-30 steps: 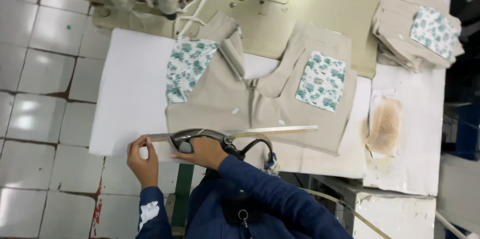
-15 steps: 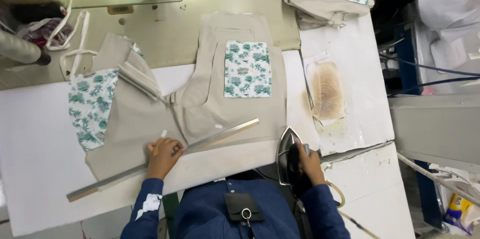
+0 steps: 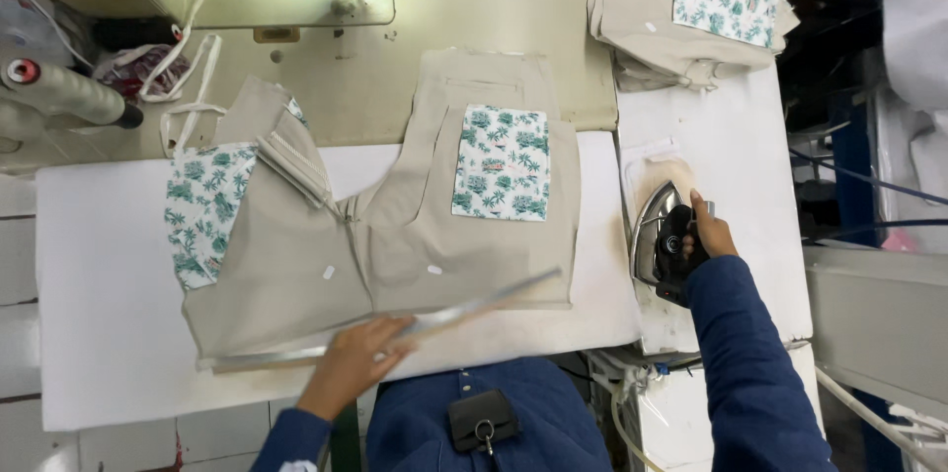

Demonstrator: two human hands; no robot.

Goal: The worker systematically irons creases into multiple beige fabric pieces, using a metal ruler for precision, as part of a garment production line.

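Seen from above, the person's left hand (image 3: 357,360) lay flat, palm down, fingers spread forward, its blue-sleeved arm reaching up from below. The right hand (image 3: 707,232) was curled closed in a grip, its forearm extended out to the right side.

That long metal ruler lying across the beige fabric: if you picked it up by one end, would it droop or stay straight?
The ruler would probably stay fairly straight: it looks like a thin, flat metal strip spanning the beige garment without sagging into its folds. It likely slides easily, being smooth and shiny under the left hand. Thin as it is, it might flex slightly when lifted by one end.
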